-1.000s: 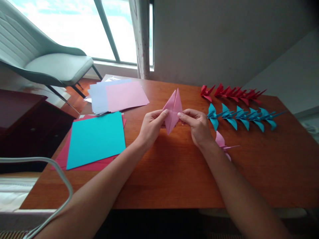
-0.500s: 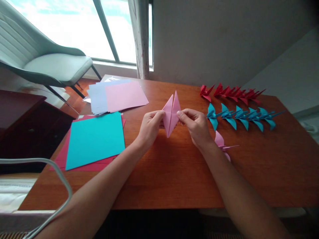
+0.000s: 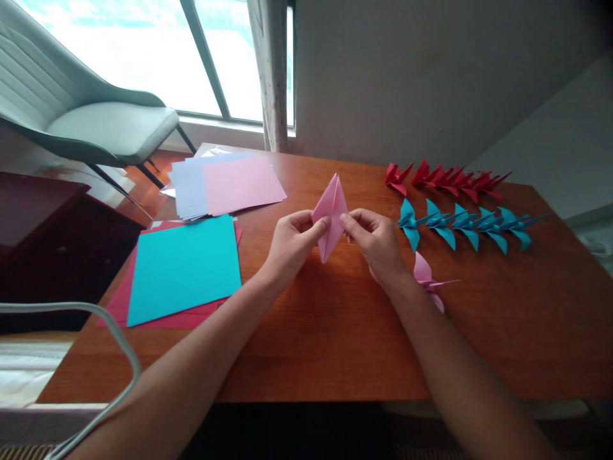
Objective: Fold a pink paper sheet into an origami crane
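Observation:
A pink folded origami paper (image 3: 334, 201), shaped like a tall narrow diamond, is held up above the brown table (image 3: 330, 345). My left hand (image 3: 294, 239) grips its left side, the thumb pressed on the front near the centre crease. On the right edge, the thumb and fingers of my right hand (image 3: 373, 239) pinch the paper. Some fingertips are hidden behind it. A pink paper crane (image 3: 426, 278) sits on the table beside my right forearm, partly covered by it.
Several blue paper cranes (image 3: 440, 223) stand in a row at right, with several red cranes (image 3: 450, 179) behind. At left lie a turquoise sheet (image 3: 184, 271) over red sheets (image 3: 117, 306), and pink paper (image 3: 244, 185) over pale blue sheets (image 3: 186, 185). A white cable (image 3: 119, 345) curves near my left forearm.
The split between the two upper points has closed, and the paper now shows one upper tip. My left thumb has moved right, from the edge onto the paper's middle.

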`<state>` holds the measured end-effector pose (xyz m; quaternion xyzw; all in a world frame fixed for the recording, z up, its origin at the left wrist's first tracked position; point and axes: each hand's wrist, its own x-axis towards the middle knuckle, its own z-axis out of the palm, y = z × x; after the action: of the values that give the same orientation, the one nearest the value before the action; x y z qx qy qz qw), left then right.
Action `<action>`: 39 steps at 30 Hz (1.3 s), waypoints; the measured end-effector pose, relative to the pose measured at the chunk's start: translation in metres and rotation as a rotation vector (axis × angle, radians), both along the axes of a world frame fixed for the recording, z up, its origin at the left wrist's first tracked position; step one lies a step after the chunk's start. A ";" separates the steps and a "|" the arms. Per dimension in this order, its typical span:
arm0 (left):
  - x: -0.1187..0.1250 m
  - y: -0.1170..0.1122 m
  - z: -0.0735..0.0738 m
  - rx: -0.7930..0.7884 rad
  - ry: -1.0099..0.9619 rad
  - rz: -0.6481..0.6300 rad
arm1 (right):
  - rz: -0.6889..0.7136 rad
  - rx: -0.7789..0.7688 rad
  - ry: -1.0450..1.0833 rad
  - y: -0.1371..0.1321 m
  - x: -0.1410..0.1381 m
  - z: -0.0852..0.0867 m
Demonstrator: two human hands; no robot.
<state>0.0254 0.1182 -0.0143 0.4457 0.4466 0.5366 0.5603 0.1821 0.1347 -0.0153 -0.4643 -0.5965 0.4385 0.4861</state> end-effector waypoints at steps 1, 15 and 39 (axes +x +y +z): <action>0.000 0.000 0.000 0.001 -0.003 -0.001 | 0.004 -0.003 -0.003 0.000 0.000 0.000; 0.002 -0.001 0.000 0.018 0.012 0.011 | 0.096 -0.079 0.017 0.000 -0.002 0.001; 0.002 0.000 -0.001 -0.024 -0.082 -0.025 | 0.052 -0.018 0.040 0.002 0.000 -0.006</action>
<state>0.0273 0.1180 -0.0151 0.4222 0.4239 0.5421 0.5901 0.1821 0.1368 -0.0217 -0.4441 -0.5945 0.4658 0.4821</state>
